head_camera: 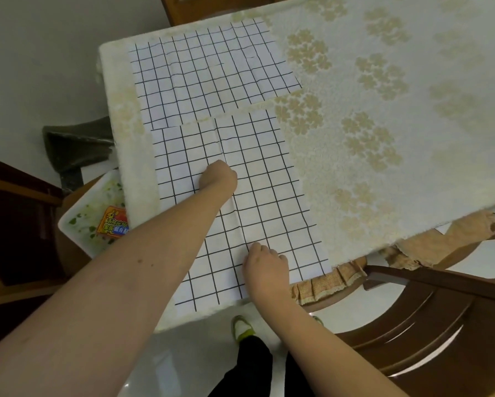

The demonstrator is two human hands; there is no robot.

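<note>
Two white cloths with a black grid pattern lie flat on the table. The near grid cloth [263,179] has a lengthwise crease down its middle. My left hand [219,176] rests on that crease near the cloth's centre, fingers curled under and hidden. My right hand [265,266] presses on the same crease close to the near edge, its fingers bent down onto the fabric. The far grid cloth [212,73] lies beyond, untouched, by the table's far left corner.
The table wears a cream tablecloth [384,124] with tan flower prints. A white tray [88,219] with green scraps and an orange packet sits on a stool at left. A dark wooden chair [412,325] stands at right. My feet show on the floor below.
</note>
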